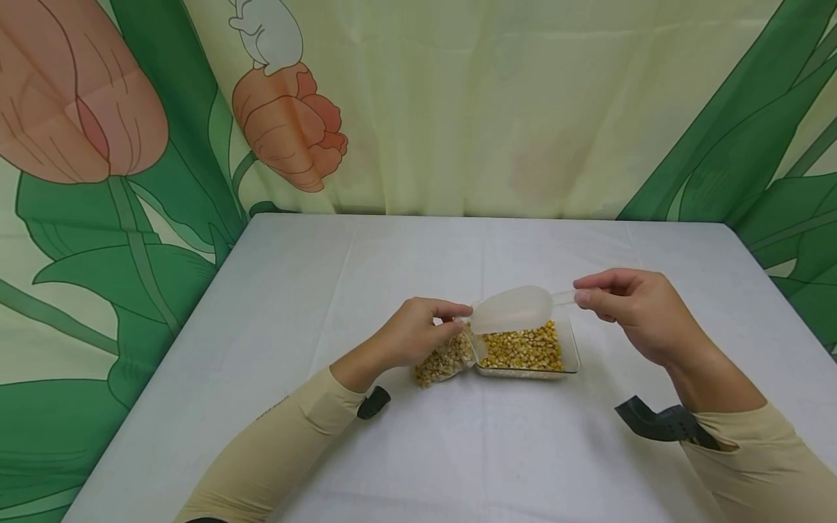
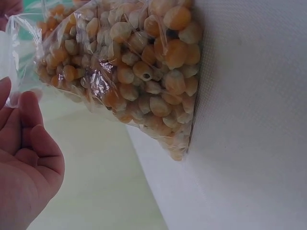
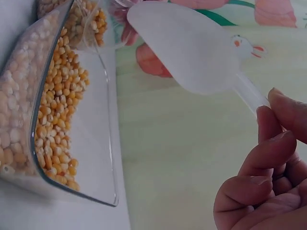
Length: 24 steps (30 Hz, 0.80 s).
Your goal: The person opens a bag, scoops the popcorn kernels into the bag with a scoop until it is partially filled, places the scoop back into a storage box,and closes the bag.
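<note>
A translucent white scoop (image 1: pixel 513 309) hangs over a clear rectangular container (image 1: pixel 572 349) of yellow corn kernels (image 1: pixel 523 350). My right hand (image 1: pixel 631 305) pinches the scoop's handle (image 3: pixel 249 92) between thumb and fingers, its bowl pointing left. Against the container's left side a clear plastic bag (image 2: pixel 120 62), also full of corn kernels, rests on the table. The bag's upper edge is pinched by my left hand (image 1: pixel 418 327), and the scoop's tip is close to that opening. Whether kernels lie in the scoop cannot be made out.
A white cloth covers the table (image 1: pixel 418 450). Behind it hangs a curtain (image 1: pixel 484 109) printed with tulips and leaves. Dark straps (image 1: pixel 667 423) sit at both wrists, over beige sleeves.
</note>
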### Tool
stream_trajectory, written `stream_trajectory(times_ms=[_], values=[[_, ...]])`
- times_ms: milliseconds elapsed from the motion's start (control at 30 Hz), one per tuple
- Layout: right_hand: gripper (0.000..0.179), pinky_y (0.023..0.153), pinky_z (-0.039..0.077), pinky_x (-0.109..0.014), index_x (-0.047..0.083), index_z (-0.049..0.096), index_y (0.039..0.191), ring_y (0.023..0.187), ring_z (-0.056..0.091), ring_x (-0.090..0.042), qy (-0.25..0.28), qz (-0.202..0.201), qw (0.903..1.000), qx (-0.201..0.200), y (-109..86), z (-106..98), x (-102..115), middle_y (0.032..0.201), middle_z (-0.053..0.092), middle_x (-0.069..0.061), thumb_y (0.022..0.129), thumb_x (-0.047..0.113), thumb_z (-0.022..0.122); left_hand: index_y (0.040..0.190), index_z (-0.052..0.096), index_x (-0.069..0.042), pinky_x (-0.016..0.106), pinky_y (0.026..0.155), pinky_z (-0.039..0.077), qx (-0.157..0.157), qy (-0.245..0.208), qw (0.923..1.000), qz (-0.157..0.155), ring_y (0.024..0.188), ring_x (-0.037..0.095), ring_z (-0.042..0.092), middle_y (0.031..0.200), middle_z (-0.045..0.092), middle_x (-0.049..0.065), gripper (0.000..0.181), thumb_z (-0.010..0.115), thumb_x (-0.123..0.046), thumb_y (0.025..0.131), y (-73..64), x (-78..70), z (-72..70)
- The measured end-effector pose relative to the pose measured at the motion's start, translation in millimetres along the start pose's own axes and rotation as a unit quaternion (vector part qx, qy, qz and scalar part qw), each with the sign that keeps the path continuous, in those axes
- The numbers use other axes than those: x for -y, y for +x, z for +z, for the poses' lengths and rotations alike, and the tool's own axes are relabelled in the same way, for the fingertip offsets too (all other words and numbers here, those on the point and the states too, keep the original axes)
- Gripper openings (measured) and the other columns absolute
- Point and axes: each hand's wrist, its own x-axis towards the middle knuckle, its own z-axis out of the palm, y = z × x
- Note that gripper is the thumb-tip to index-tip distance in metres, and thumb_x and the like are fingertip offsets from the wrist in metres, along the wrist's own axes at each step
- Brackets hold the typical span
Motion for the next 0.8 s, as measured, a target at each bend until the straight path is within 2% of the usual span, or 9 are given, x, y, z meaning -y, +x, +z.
stream_trajectory(times_ms=[100,200,333,433,500,633,733,800], values=[[0.026,0.073,0.049,-0.016,0.021,0.077,0.099,0.083,0.057,-0.011,0.059,0.002,0.9983,-0.002,-1.0,-2.8,-6.7,0.092,0.066,0.007,0.097,0.0,0.064,0.13,0.069,-0.012,0.022,0.049,0.03,-0.002,-0.001,1.0,0.003,0.046,0.008,0.03,0.116,0.067,0.005,0.03,0.06,-0.014,0.101,-1.0,0.0,-0.1],[0.029,0.072,0.051,-0.016,0.021,0.078,0.097,0.081,0.057,-0.011,0.11,0.015,0.9938,-0.01,-2.3,-6.1,-13.2,0.092,0.068,0.005,0.096,-0.003,0.063,0.13,0.069,-0.011,0.022,0.048,0.031,-0.004,-0.005,1.0,0.003,0.046,0.008,0.03,0.114,0.068,0.005,0.03,0.06,-0.015,0.101,-2.0,0.1,-0.4],[0.027,0.071,0.051,-0.015,0.022,0.078,0.096,0.079,0.057,-0.011,0.131,0.04,0.9903,-0.025,-5.8,-10.6,-22.0,0.092,0.068,0.006,0.098,0.0,0.062,0.13,0.069,-0.009,0.023,0.049,0.032,-0.006,-0.014,0.9999,0.001,0.05,0.009,0.036,0.106,0.07,0.003,0.03,0.06,-0.014,0.101,-2.3,1.1,-0.6],[0.025,0.069,0.05,-0.016,0.022,0.078,0.094,0.077,0.056,-0.011,0.136,0.061,0.9883,-0.031,-8.6,-12.9,-29.3,0.089,0.068,0.006,0.097,0.002,0.064,0.128,0.069,-0.008,0.022,0.053,0.037,-0.01,-0.017,0.9998,0.0,0.059,0.009,0.045,0.108,0.072,0.002,0.029,0.061,-0.013,0.101,-1.9,2.0,-0.2],[0.024,0.068,0.049,-0.017,0.024,0.078,0.094,0.076,0.055,-0.011,0.124,0.074,0.9891,-0.028,-9.9,-13.2,-34.5,0.089,0.067,0.006,0.097,0.003,0.065,0.127,0.07,-0.008,0.022,0.057,0.04,-0.015,-0.016,0.9998,-0.001,0.065,0.009,0.05,0.113,0.071,0.002,0.028,0.062,-0.013,0.101,-1.6,2.4,0.1],[0.021,0.07,0.05,-0.02,0.029,0.076,0.096,0.079,0.056,-0.012,0.056,0.095,0.9938,-0.011,-10.9,-10.1,-43.2,0.091,0.067,0.007,0.099,0.011,0.065,0.124,0.072,-0.009,0.022,0.062,0.044,-0.024,-0.016,0.9996,-0.005,0.074,0.01,0.055,0.117,0.071,0.002,0.026,0.062,-0.012,0.1,-1.2,4.2,0.4],[0.012,0.072,0.05,-0.021,0.016,0.076,0.105,0.081,0.056,-0.014,0.014,0.101,0.9948,0.005,-10.3,-5.3,-46.6,0.092,0.067,0.009,0.099,0.014,0.066,0.123,0.072,-0.008,0.022,0.062,0.043,-0.029,-0.016,0.9994,-0.01,0.074,0.011,0.055,0.117,0.071,0.003,0.026,0.061,-0.01,0.1,-1.5,5.3,-0.2],[0.02,0.073,0.049,-0.023,0.003,0.072,0.113,0.081,0.055,-0.016,-0.009,0.103,0.9944,0.021,-10.0,-2.0,-46.9,0.092,0.066,0.006,0.099,0.015,0.066,0.123,0.072,-0.007,0.022,0.059,0.042,-0.029,-0.021,0.9993,-0.013,0.071,0.01,0.053,0.117,0.071,0.004,0.026,0.06,-0.009,0.101,-2.1,5.4,-1.0]])
